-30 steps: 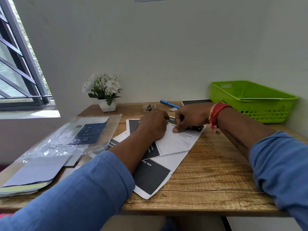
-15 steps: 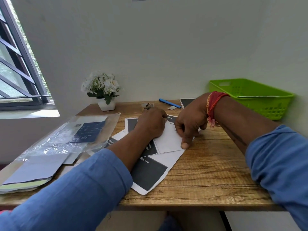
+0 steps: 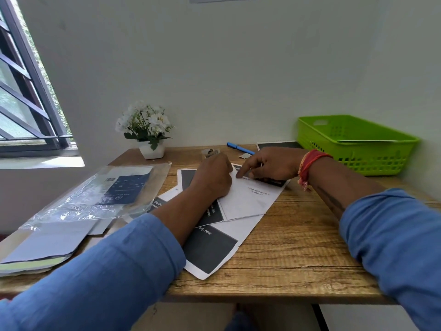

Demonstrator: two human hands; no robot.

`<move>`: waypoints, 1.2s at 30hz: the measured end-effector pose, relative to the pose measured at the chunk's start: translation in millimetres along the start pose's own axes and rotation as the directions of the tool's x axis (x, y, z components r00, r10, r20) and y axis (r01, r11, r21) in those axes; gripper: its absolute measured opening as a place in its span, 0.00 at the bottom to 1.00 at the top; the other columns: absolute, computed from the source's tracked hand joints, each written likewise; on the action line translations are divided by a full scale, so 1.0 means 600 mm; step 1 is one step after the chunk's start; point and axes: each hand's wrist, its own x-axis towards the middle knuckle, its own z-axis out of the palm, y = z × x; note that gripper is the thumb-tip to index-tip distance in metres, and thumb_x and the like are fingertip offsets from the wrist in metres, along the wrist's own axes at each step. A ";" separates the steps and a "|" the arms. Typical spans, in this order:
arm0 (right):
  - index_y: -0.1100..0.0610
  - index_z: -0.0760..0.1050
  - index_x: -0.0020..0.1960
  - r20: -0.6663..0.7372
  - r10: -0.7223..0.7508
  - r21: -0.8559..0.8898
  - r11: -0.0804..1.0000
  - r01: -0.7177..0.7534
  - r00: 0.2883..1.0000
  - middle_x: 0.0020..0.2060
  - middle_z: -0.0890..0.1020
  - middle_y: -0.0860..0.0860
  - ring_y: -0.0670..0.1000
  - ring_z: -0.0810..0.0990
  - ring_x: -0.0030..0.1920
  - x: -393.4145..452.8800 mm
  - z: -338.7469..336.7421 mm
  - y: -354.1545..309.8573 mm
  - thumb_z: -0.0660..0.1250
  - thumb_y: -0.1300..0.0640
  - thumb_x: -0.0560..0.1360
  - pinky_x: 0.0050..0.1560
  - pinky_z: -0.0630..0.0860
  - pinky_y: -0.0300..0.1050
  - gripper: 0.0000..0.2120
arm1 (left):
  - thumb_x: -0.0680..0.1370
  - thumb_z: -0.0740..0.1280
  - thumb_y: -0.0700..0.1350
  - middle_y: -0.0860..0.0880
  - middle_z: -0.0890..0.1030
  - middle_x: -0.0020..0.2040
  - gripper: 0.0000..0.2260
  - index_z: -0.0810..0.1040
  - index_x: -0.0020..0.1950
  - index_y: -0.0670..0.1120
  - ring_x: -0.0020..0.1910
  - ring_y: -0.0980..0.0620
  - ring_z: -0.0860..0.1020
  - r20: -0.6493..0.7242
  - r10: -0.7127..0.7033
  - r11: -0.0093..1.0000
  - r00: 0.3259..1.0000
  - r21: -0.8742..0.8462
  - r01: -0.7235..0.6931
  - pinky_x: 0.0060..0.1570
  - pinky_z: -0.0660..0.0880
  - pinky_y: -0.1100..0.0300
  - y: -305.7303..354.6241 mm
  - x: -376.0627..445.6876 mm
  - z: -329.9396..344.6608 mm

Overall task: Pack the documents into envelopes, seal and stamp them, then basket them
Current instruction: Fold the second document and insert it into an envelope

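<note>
- Far left, table edge: flat stack of envelopes (image 3: 40,244), pale grey with a green-edged one lowest, lying partly under a clear plastic sleeve (image 3: 95,194).
- Inside the sleeve: a dark blue printed card and some white sheets; glare hides the rest.
- Back left of wooden table (image 3: 298,254): small white pot of white flowers (image 3: 148,130), upright, near the wall.
- Centre: printed documents (image 3: 210,249) fanned out, black blocks with white lettering, overlapping one another.
- On top of these: folded white sheet (image 3: 248,199), faint text showing through, lying flat under both hands.
- Left hand (image 3: 212,177): fingers curled, resting on the folded sheet's left part; whether anything is pinched, cannot tell.
- Right hand (image 3: 274,166): index finger stretched down, pressing the sheet's top edge, other fingers loosely bent; red thread band (image 3: 307,163) at wrist.
- Behind the hands: blue pen (image 3: 238,148), a small clear packet (image 3: 210,152), a small paper scrap.
- Far right, against the wall: green plastic basket (image 3: 353,149), perforated sides; a flat white sheet visible inside near the right rim, rest of the interior hidden by the front wall.
</note>
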 end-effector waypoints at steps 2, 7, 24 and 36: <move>0.41 0.81 0.60 -0.051 0.013 -0.084 0.996 -0.018 0.999 0.38 0.74 0.38 0.41 0.71 0.32 0.005 0.004 -0.007 0.59 0.58 0.83 0.37 0.65 0.31 0.17 | 0.77 0.64 0.33 0.47 0.80 0.58 0.12 0.78 0.56 0.45 0.59 0.47 0.76 -0.001 0.008 1.000 1.000 -0.017 -0.008 0.59 0.74 0.53 -0.001 -0.002 0.000; 0.42 0.72 0.72 -0.078 0.050 -0.306 0.949 -0.071 0.996 0.63 0.79 0.49 0.48 0.78 0.56 0.029 0.023 -0.023 0.56 0.57 0.84 0.57 0.68 0.38 0.20 | 0.76 0.62 0.32 0.46 0.80 0.56 0.12 0.78 0.54 0.44 0.57 0.46 0.76 0.004 -0.001 1.000 1.000 -0.027 0.002 0.57 0.74 0.53 0.004 -0.004 -0.002; 0.52 0.78 0.59 -0.339 0.025 -0.274 0.954 -0.124 0.941 0.58 0.78 0.57 0.57 0.79 0.54 0.100 0.061 0.001 0.63 0.49 0.80 0.56 0.76 0.53 0.12 | 0.76 0.61 0.34 0.46 0.79 0.57 0.12 0.77 0.56 0.43 0.57 0.45 0.76 0.033 -0.026 0.996 0.999 -0.079 0.028 0.54 0.71 0.56 0.012 -0.006 -0.007; 0.57 0.80 0.52 -0.599 0.219 0.241 0.967 -0.087 0.770 0.51 0.83 0.52 0.51 0.78 0.48 0.093 0.043 0.008 0.65 0.53 0.79 0.44 0.69 0.41 0.08 | 0.80 0.63 0.41 0.49 0.81 0.59 0.11 0.81 0.59 0.47 0.59 0.49 0.77 -0.001 -0.066 0.990 0.998 -0.121 0.065 0.53 0.68 0.61 0.021 0.005 -0.002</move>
